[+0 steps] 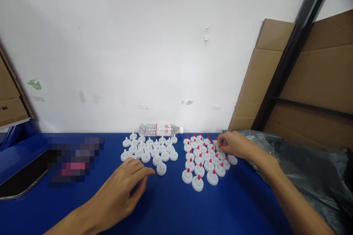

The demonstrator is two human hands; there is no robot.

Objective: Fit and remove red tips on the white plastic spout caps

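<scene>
My left hand (128, 185) hovers low over the blue table, with its thumb and index finger apart and nothing visible between them. Just beyond its index fingertip lies a white plastic nozzle cap (161, 169), at the near end of a cluster of similar white caps (146, 157) without red tips. On the right, several white nozzle caps with red tips (198, 183) stand in loose rows. At their far right edge, my right hand (233, 145) pinches at the top of a red-tipped cap (221, 155); the fingers partly hide its tip.
A clear plastic bottle (162, 130) lies along the wall behind the white caps. To the left are a dark phone-like object (24, 176) and a pixelated patch. Dark plastic sheeting (309, 169) and cardboard (259, 77) border the right side, beside a black metal post (284, 58).
</scene>
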